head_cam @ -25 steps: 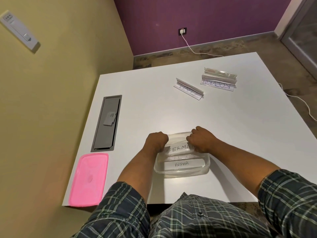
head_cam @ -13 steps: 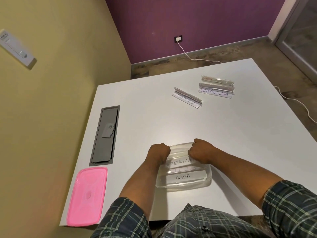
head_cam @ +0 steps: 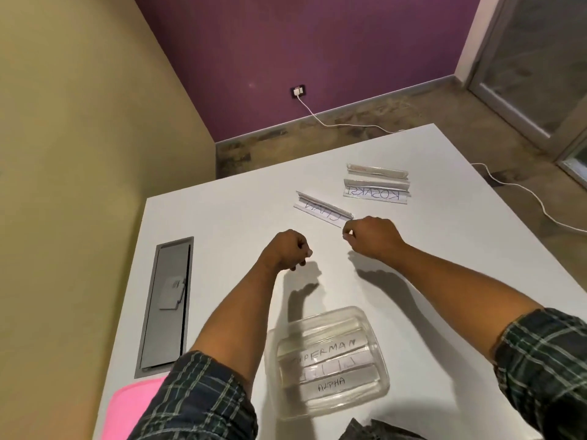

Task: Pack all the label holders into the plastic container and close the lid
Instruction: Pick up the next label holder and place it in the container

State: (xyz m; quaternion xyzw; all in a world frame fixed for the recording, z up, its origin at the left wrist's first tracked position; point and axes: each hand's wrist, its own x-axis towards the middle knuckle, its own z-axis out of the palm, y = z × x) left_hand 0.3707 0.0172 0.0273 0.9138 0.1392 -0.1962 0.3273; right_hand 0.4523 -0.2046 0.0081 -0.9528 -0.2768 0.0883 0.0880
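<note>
While both our arms reach out over the white table [head_cam: 203,223], our left hand [head_cam: 287,250] hangs above it with fingers curled in, holding nothing. Our right hand [head_cam: 373,236] sits at the near end of a label holder [head_cam: 320,211]; its fingers are bent, and we cannot tell whether they pinch it. Two more label holders [head_cam: 376,185] lie just beyond. Nearer us, the clear plastic container [head_cam: 327,360] holds several labelled holders, uncovered. Its pink lid [head_cam: 133,404] lies at the table's near left corner.

grey floor box [head_cam: 165,304]; white wall charger [head_cam: 297,91]
</note>
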